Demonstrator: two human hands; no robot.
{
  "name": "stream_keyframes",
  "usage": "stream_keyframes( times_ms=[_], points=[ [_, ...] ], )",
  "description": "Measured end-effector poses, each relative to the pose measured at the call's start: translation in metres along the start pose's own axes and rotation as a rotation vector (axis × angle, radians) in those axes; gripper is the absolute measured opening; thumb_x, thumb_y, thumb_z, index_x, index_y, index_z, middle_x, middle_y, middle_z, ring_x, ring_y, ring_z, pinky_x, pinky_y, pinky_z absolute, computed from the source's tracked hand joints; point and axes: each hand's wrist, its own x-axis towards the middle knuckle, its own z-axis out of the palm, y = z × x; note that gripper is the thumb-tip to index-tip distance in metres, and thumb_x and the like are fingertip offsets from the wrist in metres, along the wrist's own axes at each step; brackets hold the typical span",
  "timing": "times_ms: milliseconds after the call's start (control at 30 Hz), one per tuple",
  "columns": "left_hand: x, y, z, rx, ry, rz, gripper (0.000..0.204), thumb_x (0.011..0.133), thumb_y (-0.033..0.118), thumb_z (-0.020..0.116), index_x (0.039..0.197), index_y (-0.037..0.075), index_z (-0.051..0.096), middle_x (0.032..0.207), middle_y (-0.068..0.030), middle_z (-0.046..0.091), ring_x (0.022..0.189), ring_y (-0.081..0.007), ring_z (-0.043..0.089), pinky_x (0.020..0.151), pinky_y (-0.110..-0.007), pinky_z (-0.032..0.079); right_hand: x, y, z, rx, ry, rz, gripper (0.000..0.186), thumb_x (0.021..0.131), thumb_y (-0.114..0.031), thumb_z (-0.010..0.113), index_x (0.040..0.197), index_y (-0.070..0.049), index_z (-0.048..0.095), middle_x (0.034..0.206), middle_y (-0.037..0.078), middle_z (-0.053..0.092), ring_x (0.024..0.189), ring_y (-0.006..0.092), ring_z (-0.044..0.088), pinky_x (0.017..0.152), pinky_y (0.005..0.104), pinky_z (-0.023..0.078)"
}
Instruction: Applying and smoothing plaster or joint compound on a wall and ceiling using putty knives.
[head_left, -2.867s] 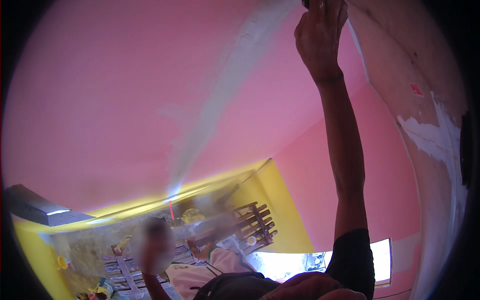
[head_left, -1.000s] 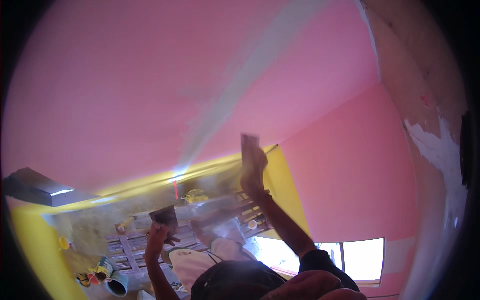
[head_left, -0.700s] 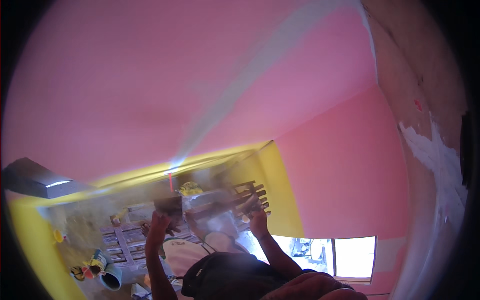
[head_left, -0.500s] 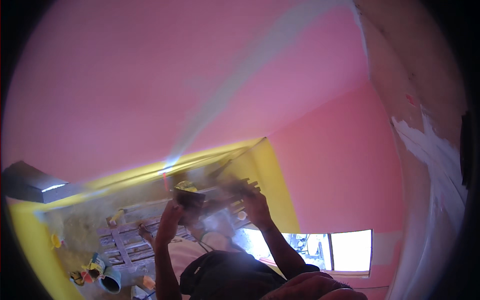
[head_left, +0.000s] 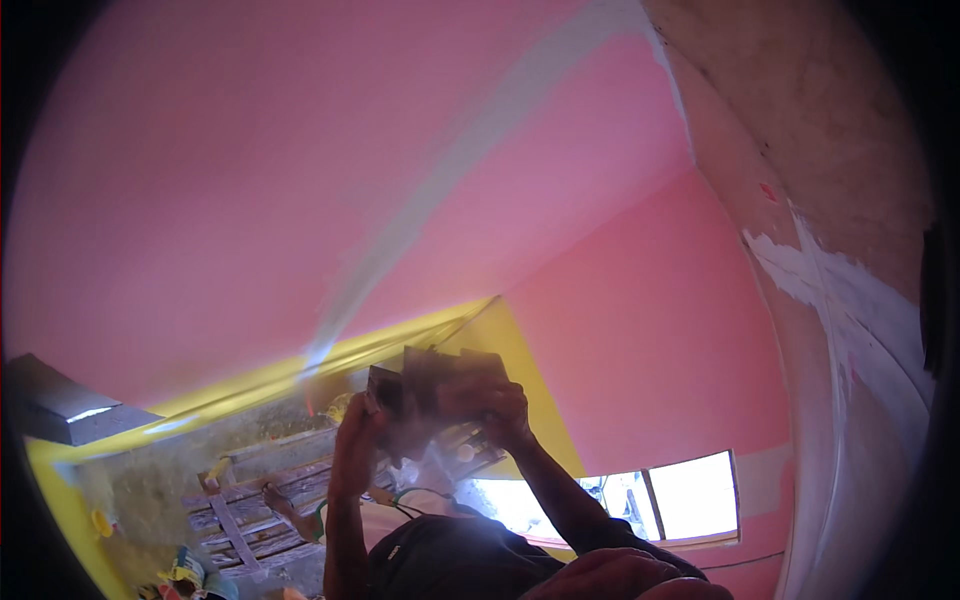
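My left hand (head_left: pixel 356 445) is raised in front of me and closed on a dark, flat-bladed tool (head_left: pixel 385 388). Opposite it, my right hand (head_left: pixel 507 412) grips a wider dark, flat-bladed tool (head_left: pixel 455 378), smeared by motion. The two blades are close together and seem to overlap; whether they touch I cannot tell. Their handles are hidden by my fingers and the blur. Behind and above them rises a pink wall (head_left: pixel 250 230) with a long grey-white stripe (head_left: pixel 400 220) running up it.
Yellow paint (head_left: pixel 240 380) bands the wall's lower part. Below are rough wooden planks (head_left: pixel 228 525) with a bare foot (head_left: pixel 278 497) on them. Yellow and pale containers (head_left: pixel 190 575) stand lower left. A bright window (head_left: pixel 692 497) is at the right, beside a patched brownish surface (head_left: pixel 850 270).
My hands have come closer together, bringing the two blades near each other; the right tool has moved left and up. The view has shifted, and the containers sit lower in it.
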Motion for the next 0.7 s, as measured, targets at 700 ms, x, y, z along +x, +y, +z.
stream_keyframes(
  times_ms=[700],
  points=[
    [0.028,0.002,-0.003,0.473,0.366,0.102,0.021,0.099,0.022,0.043,0.096,0.003,0.049,0.07,-0.0031,0.048,0.064,-0.0115,0.043,0.058,-0.033,0.041,-0.031,0.007,0.008,1.058,0.496,0.794,0.037,0.094,-0.004,0.044,0.13,-0.003,0.043,0.119,0.01,0.055,0.11,0.0208,0.055,0.095,0.0364,0.045]
  ],
)
